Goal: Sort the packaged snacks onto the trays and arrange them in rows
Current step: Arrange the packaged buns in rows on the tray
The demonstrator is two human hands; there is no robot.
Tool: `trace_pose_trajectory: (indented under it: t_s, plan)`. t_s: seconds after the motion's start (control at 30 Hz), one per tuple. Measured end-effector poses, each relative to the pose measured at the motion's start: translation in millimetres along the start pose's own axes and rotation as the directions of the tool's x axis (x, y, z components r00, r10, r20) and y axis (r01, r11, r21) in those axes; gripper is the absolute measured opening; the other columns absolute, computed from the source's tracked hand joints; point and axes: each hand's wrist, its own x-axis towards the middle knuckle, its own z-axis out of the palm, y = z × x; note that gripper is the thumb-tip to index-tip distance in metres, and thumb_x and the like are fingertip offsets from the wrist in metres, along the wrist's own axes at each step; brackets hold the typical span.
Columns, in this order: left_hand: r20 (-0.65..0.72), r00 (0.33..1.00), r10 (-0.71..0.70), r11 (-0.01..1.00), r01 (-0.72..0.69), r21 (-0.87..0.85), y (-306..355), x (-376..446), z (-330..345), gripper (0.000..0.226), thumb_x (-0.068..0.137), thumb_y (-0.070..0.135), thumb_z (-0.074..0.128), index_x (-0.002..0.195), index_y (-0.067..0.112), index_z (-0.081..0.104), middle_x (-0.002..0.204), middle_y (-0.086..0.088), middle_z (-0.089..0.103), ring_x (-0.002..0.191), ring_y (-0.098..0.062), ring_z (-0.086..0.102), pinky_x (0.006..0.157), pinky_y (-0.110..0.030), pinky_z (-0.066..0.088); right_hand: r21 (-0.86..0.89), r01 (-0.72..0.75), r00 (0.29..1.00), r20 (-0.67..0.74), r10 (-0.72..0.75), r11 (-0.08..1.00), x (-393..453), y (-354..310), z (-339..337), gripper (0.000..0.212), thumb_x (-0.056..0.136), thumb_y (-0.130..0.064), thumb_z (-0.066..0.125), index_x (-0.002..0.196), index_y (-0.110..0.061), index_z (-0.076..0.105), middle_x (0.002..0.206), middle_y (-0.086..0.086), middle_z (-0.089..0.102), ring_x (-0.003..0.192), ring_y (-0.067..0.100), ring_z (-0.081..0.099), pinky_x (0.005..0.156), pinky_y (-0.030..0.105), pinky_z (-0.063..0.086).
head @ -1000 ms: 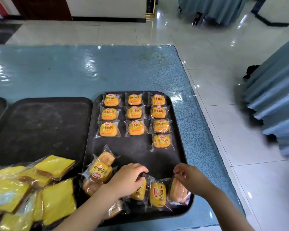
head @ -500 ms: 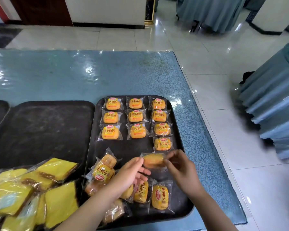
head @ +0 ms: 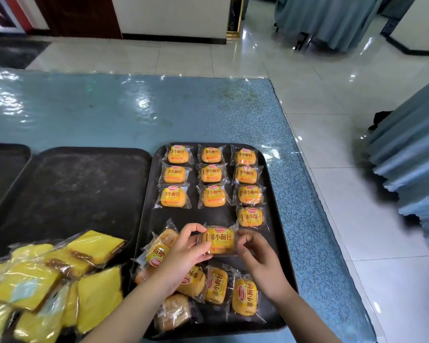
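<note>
Blue table [head: 134, 115] — three black trays [head: 74, 194].

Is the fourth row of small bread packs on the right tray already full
No, the fourth row on the right tray holds one pack; both hands hold the next bread pack.

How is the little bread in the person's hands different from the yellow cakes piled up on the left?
The held bread packet is small, rounded and orange; the yellow cake packets are bigger, flat, square-cornered and brighter yellow with brown edges. The bread packet is pinched by the left hand and right hand above the right tray; the cake packets lie untouched in a loose heap over the middle tray. Both are sealed in clear wrappers.
</note>
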Motion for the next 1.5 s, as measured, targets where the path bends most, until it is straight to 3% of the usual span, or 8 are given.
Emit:
trace_pose_trajectory:
  t_s: [0.1, 0.2, 0.4, 0.53, 0.83, 0.97, 1.2, 1.5]
  plan:
    - [0.001, 1.000, 0.028, 0.998, -0.028, 0.063, -1.8, 1.2, -1.9, 0.027, 0.094, 0.005, 0.058, 0.114, 0.023, 0.052, 0.119, -0.004, 0.062, 0.103, -0.016, 0.067, 0.083, -0.026, 0.056, -0.017, -0.071, 0.997, 0.002, 0.072, 0.997, 4.6, -0.4, 4.2, 0.017, 0.090, -0.016, 0.066, 0.104, -0.017, 0.056, 0.101, 0.000, 0.069, 0.094, 0.015, 0.068, 0.081, 0.033, 0.055]
    - [-0.013, 0.999, 0.032, 0.977, -0.028, 0.213, -5.2, 10.7, -3.9, 0.030, 0.096, 0.006, 0.054, 0.115, 0.030, 0.050, 0.127, 0.002, 0.057, 0.106, -0.013, 0.064, 0.087, -0.027, 0.056, -0.145, -0.153, 0.988, -0.005, 0.154, 0.978, 14.3, 3.6, 9.5, 0.022, 0.088, -0.020, 0.069, 0.105, -0.026, 0.056, 0.098, -0.005, 0.070, 0.083, 0.006, 0.068, 0.068, 0.019, 0.052]
    - [-0.061, 0.991, 0.119, 0.769, -0.053, 0.638, -8.6, 34.0, 2.9, 0.046, 0.098, 0.017, 0.050, 0.140, 0.031, 0.037, 0.140, 0.008, 0.042, 0.117, -0.009, 0.049, 0.091, -0.017, 0.042, -0.323, -0.212, 0.976, -0.114, 0.185, 0.922, 45.3, 23.2, 26.3, 0.015, 0.090, -0.021, 0.066, 0.090, -0.029, 0.053, 0.090, 0.000, 0.066, 0.074, 0.010, 0.063, 0.059, 0.011, 0.043]
    - [-0.052, 0.989, 0.138, 0.613, -0.044, 0.789, -5.2, 45.3, 7.7, 0.061, 0.098, 0.023, 0.051, 0.152, 0.029, 0.022, 0.161, 0.008, 0.010, 0.147, -0.016, 0.017, 0.117, -0.035, 0.025, -0.417, -0.171, 0.985, -0.107, 0.139, 0.893, 66.7, 23.9, 34.5, 0.016, 0.093, -0.014, 0.060, 0.108, -0.018, 0.058, 0.107, 0.000, 0.062, 0.097, 0.014, 0.061, 0.076, 0.012, 0.044]
    - [0.105, 0.982, 0.155, 0.278, -0.145, 0.950, -8.9, 60.5, 12.0, 0.070, 0.098, 0.029, 0.049, 0.156, 0.019, 0.011, 0.163, 0.004, 0.001, 0.150, -0.017, -0.002, 0.119, -0.033, 0.016, -0.833, 0.024, 0.983, 0.119, 0.136, 0.553, 73.4, 13.9, 42.1, 0.053, 0.096, -0.019, 0.044, 0.148, -0.014, 0.032, 0.153, 0.006, 0.029, 0.142, 0.027, 0.025, 0.107, 0.038, 0.040]
    - [0.168, 0.972, 0.167, 0.134, -0.191, 0.972, -14.8, 60.0, 11.7, 0.073, 0.099, 0.030, 0.048, 0.156, 0.016, 0.004, 0.164, -0.001, -0.007, 0.150, -0.018, -0.010, 0.120, -0.033, 0.013, -0.803, 0.053, 0.989, 0.125, 0.081, 0.593, 62.8, 16.8, 34.6, 0.056, 0.094, -0.021, 0.046, 0.149, -0.015, 0.033, 0.151, 0.003, 0.033, 0.141, 0.024, 0.025, 0.113, 0.035, 0.030]
    - [0.241, 0.941, 0.238, 0.106, -0.272, 0.956, -17.2, 55.0, 5.3, 0.068, 0.099, 0.027, 0.047, 0.156, 0.021, 0.010, 0.164, 0.000, -0.002, 0.151, -0.019, -0.003, 0.120, -0.033, 0.011, -0.699, 0.067, 0.985, 0.160, 0.064, 0.712, 26.6, 39.5, -2.8, 0.037, 0.091, -0.018, 0.053, 0.128, -0.020, 0.054, 0.124, -0.006, 0.052, 0.118, 0.012, 0.045, 0.098, 0.020, 0.038]
    - [0.387, 0.910, 0.151, 0.225, -0.413, 0.883, -26.9, 26.9, 17.1, 0.034, 0.098, 0.031, 0.048, 0.131, 0.031, 0.053, 0.131, 0.015, 0.053, 0.125, -0.004, 0.043, 0.108, -0.025, 0.034, -0.677, -0.041, 0.912, 0.276, 0.305, 0.735, -2.6, 56.0, -31.6, 0.024, 0.084, -0.044, 0.066, 0.103, -0.029, 0.062, 0.094, -0.013, 0.058, 0.083, 0.001, 0.056, 0.075, 0.012, 0.043]
